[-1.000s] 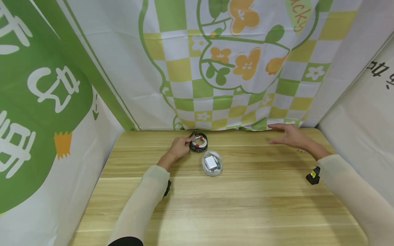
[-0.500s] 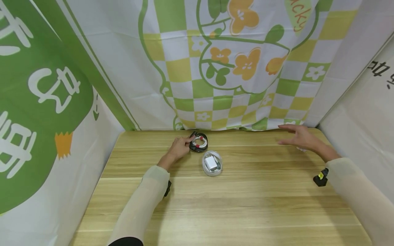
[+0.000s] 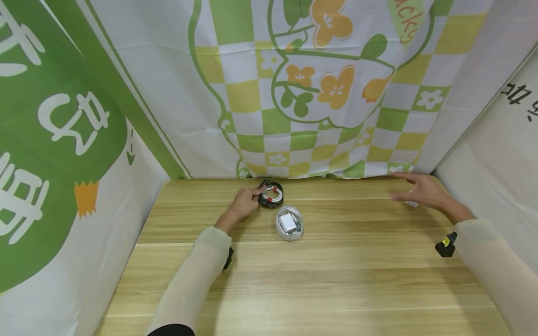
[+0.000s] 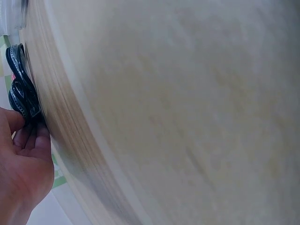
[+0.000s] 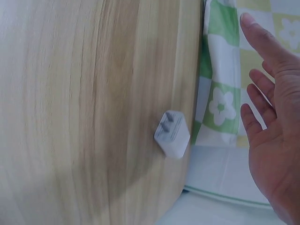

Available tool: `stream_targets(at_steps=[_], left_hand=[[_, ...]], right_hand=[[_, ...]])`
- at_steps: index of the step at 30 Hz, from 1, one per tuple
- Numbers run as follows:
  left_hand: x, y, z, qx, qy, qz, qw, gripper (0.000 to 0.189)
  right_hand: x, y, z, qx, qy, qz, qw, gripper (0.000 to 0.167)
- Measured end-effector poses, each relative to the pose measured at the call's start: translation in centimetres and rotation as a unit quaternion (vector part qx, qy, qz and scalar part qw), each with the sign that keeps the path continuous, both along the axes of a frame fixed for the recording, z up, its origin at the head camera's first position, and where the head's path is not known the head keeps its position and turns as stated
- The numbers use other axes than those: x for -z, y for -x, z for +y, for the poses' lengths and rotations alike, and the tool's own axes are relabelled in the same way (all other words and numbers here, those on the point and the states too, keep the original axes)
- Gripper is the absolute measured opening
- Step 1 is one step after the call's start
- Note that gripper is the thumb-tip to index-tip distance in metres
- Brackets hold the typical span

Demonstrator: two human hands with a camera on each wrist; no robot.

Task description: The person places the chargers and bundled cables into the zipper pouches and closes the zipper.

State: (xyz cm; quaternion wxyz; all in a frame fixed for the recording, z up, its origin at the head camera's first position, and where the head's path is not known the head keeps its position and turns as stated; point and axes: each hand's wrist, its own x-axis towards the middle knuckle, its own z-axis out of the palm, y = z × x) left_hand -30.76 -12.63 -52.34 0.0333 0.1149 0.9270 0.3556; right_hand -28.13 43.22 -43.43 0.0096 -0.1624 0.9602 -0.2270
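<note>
My left hand (image 3: pixel 244 204) pinches the left edge of a coiled black cable (image 3: pixel 271 204) near the table's back edge. A white cable coil (image 3: pixel 278 192) with red ties lies within the black one. In the left wrist view, the thumb and fingers of the left hand (image 4: pixel 29 161) meet at the end of the black cable (image 4: pixel 21 91). My right hand (image 3: pixel 424 191) hovers with spread fingers over the back right corner, holding nothing. Below it, a white charger plug (image 5: pixel 172 136) lies on the wood, its two prongs showing; the hand is apart from it.
A clear cable coil (image 3: pixel 279 229) with a white charger block (image 3: pixel 288 223) in its middle lies just in front of the black cable. The wooden table (image 3: pixel 328 275) ends at a patterned cloth (image 3: pixel 302 140) behind. Printed cloth walls stand on both sides.
My right hand has moved right, across the back of the table, and more of the white charger plug now shows beneath it. The left hand keeps its hold on the black cable.
</note>
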Motion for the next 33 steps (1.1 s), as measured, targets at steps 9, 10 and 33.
stream_targets(at_steps=[9,10,33], left_hand=[[0.0,-0.1,-0.2,-0.003,-0.001,-0.002,1.0,0.056],[0.0,-0.1,-0.3,-0.004,0.001,-0.001,1.0,0.056],[-0.2,-0.3,-0.1,-0.001,-0.008,0.004,1.0,0.055]], right_hand=[[1.0,0.2,1.6,-0.028,0.04,0.04,0.998,0.079],[1.2,0.2,1.8,-0.029,0.046,0.035,0.9979,0.079],[4.7,-0.7,4.4,0.055,0.056,-0.016,0.9968,0.088]])
